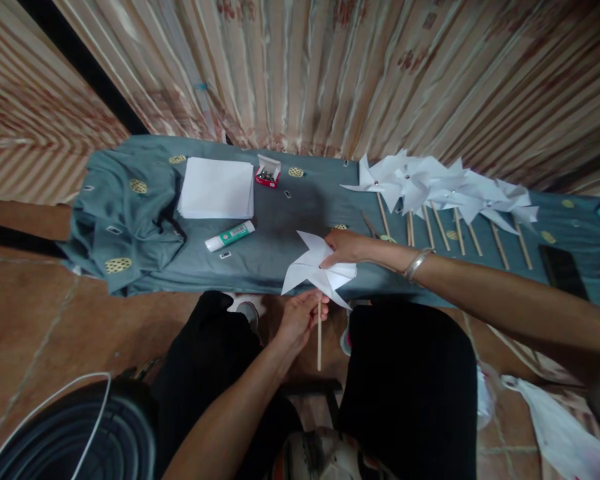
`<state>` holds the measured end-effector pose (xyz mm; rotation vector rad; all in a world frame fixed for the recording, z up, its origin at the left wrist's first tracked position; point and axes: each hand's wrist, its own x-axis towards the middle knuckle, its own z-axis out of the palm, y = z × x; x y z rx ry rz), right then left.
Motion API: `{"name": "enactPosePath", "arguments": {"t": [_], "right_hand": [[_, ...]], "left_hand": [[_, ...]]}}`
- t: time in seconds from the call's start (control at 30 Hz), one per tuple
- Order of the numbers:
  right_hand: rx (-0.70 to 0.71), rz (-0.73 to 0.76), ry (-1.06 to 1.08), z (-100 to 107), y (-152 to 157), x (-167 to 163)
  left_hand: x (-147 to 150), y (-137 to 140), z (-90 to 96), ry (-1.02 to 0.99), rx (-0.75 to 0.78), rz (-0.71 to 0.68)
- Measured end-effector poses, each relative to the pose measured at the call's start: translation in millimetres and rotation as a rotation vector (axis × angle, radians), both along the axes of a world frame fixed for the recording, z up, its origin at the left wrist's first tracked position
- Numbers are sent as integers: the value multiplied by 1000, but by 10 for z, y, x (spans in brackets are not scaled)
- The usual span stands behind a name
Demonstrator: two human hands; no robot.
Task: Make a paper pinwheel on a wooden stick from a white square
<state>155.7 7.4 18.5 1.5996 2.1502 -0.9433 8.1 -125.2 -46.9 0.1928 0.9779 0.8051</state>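
Nearest, the left hand [300, 317] pinches the stick [319, 340] just under the pinwheel [317, 270], at the tabletop's [275, 247] near edge. Just above, the right hand [345, 247] presses closed fingers on the pinwheel's centre. Farther off lie a glue stick [229, 235], paper stack [217, 188] and finished pinwheels [440, 187].

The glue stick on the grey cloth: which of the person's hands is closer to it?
Left. The left hand grips the wooden stick below and right of the glue stick; the right hand, on the paper pinwheel, sits farther right.
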Motion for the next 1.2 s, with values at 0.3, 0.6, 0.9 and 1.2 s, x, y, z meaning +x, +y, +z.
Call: {"name": "enactPosePath", "arguments": {"t": [0.3, 0.6, 0.9, 1.2], "right_hand": [[-45, -5, -90, 24, 51, -68], [-38, 18, 9, 22, 13, 22], [-35, -10, 17, -12, 32, 33], [-14, 197, -201, 46, 133, -91]], "left_hand": [[-14, 23, -43, -7, -12, -10], [-2, 6, -20, -18, -60, 12], [3, 14, 40, -21, -117, 52], [20, -11, 21, -20, -62, -41]]}}
